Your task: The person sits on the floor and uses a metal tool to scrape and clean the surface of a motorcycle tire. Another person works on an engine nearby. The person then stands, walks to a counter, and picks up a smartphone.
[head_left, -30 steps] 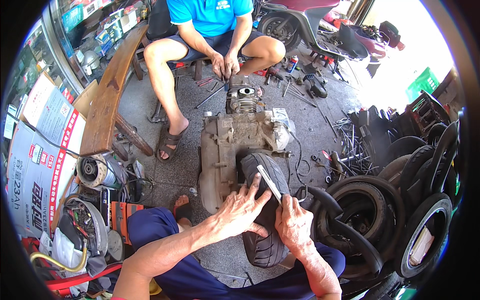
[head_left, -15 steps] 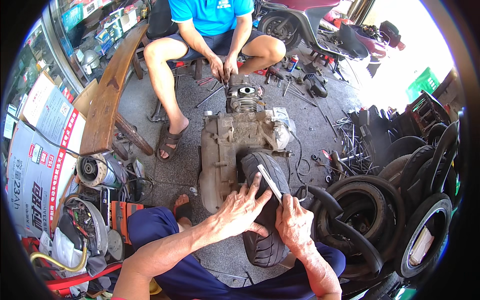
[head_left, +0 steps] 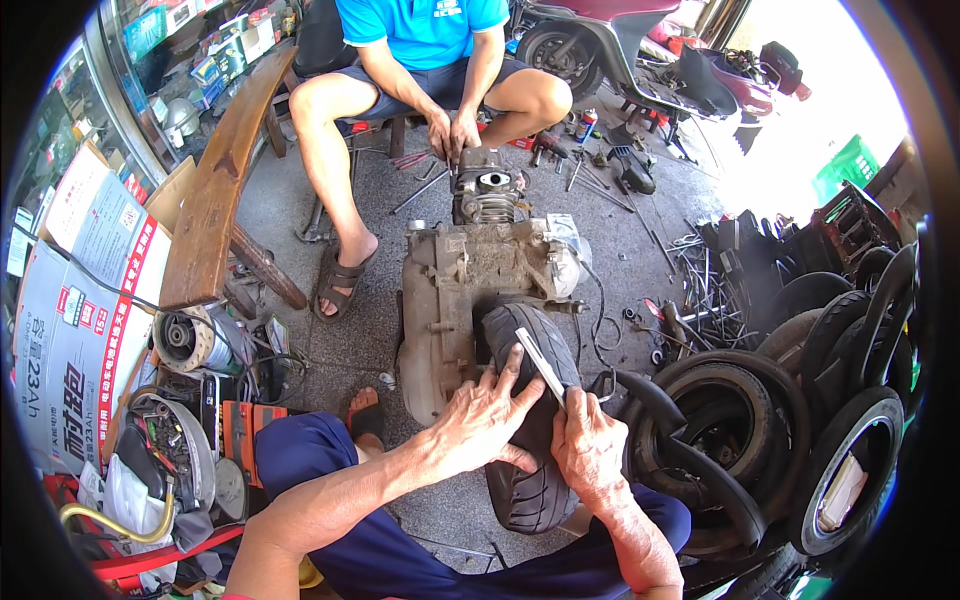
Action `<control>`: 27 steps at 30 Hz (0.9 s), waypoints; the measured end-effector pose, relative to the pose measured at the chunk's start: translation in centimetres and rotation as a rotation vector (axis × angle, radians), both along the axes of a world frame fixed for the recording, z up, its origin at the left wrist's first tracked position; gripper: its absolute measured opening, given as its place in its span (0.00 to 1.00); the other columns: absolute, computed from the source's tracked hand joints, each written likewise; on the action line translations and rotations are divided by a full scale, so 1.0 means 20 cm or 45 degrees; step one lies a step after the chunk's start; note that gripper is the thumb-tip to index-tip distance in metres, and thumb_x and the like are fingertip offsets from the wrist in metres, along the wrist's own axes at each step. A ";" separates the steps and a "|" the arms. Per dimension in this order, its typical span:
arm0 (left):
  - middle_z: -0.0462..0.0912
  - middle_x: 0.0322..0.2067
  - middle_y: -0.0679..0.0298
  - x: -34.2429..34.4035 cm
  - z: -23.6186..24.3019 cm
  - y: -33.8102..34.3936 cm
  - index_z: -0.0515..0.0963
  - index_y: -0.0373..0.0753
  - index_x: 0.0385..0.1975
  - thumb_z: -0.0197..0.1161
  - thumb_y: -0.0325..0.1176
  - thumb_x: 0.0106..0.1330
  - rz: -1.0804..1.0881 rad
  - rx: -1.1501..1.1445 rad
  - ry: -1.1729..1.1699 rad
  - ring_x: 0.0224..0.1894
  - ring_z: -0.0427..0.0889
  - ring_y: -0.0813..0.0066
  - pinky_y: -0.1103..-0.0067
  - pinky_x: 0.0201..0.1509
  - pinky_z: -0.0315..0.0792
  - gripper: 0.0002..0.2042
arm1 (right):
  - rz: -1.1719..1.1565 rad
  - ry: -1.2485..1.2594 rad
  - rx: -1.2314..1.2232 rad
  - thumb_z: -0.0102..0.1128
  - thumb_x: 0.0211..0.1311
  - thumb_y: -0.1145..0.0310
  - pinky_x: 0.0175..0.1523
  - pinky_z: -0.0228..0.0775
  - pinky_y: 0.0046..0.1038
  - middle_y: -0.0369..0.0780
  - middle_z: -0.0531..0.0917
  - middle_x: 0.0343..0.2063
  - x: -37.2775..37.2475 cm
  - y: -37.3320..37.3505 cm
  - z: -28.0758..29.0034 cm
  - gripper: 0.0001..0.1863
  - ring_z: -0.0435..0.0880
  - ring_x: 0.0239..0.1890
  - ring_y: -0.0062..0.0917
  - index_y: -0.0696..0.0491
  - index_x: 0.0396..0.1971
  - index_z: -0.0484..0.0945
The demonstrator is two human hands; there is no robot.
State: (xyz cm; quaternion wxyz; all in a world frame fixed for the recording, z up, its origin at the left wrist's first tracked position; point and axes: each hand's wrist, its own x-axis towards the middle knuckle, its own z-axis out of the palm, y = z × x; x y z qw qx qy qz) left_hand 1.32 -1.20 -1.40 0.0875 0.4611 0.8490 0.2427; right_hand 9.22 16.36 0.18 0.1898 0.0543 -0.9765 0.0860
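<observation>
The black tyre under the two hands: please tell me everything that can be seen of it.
The black tyre looks like rubber, with grooved tread. It stands upright on its wheel at the rear of a dusty grey scooter engine lying on the concrete floor. The left hand lies spread on its tread; the right hand holds a flat metal bar slanted across its top. Its lower end lies between the person's knees.

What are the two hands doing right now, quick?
Left hand: open, fingers spread flat on the black tyre.
Right hand: closed on the flat metal bar lying against the tyre.
</observation>
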 end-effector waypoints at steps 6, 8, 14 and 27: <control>0.50 0.66 0.25 0.00 -0.01 0.00 0.62 0.30 0.64 0.70 0.68 0.43 -0.001 -0.003 0.024 0.59 0.69 0.33 0.54 0.54 0.75 0.55 | -0.004 0.000 -0.001 0.61 0.57 0.74 0.19 0.69 0.35 0.41 0.73 0.22 0.00 0.00 0.00 0.11 0.79 0.18 0.34 0.56 0.38 0.70; 0.51 0.65 0.24 0.00 -0.01 0.00 0.62 0.29 0.64 0.70 0.68 0.43 -0.001 0.004 0.025 0.59 0.69 0.33 0.54 0.54 0.75 0.55 | 0.001 0.008 -0.006 0.61 0.57 0.74 0.19 0.69 0.35 0.41 0.73 0.22 0.00 0.00 -0.01 0.11 0.78 0.18 0.34 0.56 0.38 0.70; 0.51 0.67 0.26 0.00 -0.07 0.00 0.59 0.35 0.69 0.71 0.69 0.39 0.017 0.072 0.076 0.55 0.73 0.29 0.53 0.49 0.78 0.59 | 0.015 0.015 -0.017 0.62 0.57 0.75 0.19 0.68 0.35 0.41 0.72 0.21 0.00 0.00 0.00 0.11 0.78 0.18 0.35 0.56 0.38 0.70; 0.51 0.65 0.25 0.00 0.00 0.00 0.62 0.30 0.63 0.70 0.68 0.43 -0.002 -0.012 0.031 0.57 0.71 0.35 0.55 0.52 0.77 0.54 | -0.003 0.006 0.000 0.61 0.57 0.74 0.19 0.69 0.35 0.41 0.73 0.22 0.00 0.00 -0.01 0.10 0.78 0.18 0.34 0.56 0.37 0.70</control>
